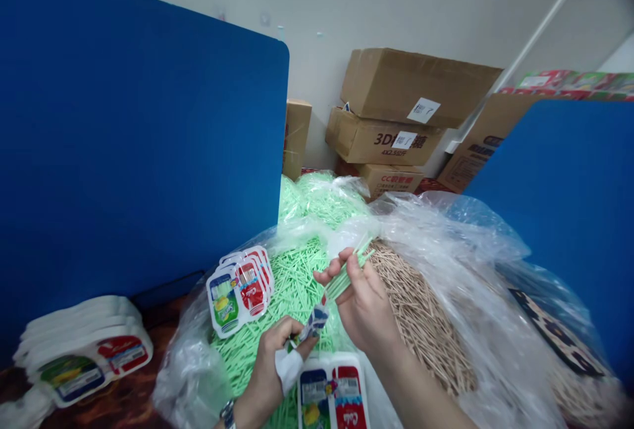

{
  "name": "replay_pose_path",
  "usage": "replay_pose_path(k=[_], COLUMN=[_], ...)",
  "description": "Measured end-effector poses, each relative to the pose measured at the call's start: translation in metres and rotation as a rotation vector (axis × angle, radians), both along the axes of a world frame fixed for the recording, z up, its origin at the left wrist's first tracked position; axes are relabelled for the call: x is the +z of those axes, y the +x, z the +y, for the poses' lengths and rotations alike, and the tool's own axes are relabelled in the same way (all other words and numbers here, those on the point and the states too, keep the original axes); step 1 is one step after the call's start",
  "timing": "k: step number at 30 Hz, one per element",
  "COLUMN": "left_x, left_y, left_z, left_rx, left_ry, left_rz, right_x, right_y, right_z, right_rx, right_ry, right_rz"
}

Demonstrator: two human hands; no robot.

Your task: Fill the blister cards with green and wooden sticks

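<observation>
My right hand (365,303) is closed around a small bundle of thin pale green sticks (341,282), tilted up to the right. Lower and to the left, my left hand (271,356), with a watch (228,414) at the wrist, pinches a white package with blue print (315,322); blur hides its details. Both hands are above a clear plastic bag holding a heap of green sticks (238,356). Below them lies a white two-part pack (333,395) with cola and lemon prints. Several similar packs (240,290) rest overlapping on the heap's left side.
Brown sticks (421,310) fill another plastic bag (485,284) at right, with a dark patterned card (555,333) on it. A stack of white packs (89,350) stands at left. Blue panels (148,119) flank the space; cardboard boxes (391,135) are stacked behind.
</observation>
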State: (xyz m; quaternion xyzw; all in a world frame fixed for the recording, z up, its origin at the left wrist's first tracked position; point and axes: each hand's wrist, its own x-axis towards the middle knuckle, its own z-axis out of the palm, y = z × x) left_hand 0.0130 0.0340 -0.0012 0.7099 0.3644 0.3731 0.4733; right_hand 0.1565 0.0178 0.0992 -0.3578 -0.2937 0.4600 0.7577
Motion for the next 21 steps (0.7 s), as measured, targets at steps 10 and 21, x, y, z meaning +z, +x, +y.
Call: replay_pose_path(k=[10,21], left_x=[0.001,0.004], left_y=[0.001,0.005], left_z=[0.000,0.001], left_rx=[0.010,-0.007], left_ry=[0.029,0.023], left_rz=[-0.052,-0.053], right_x=[-0.026,-0.028], right_y=[-0.016,-0.010], right_z=[-0.018,-0.018], right_rx=[-0.057,-0.119], right_ry=[-0.061,-0.208], right_rz=[-0.774,-0.750])
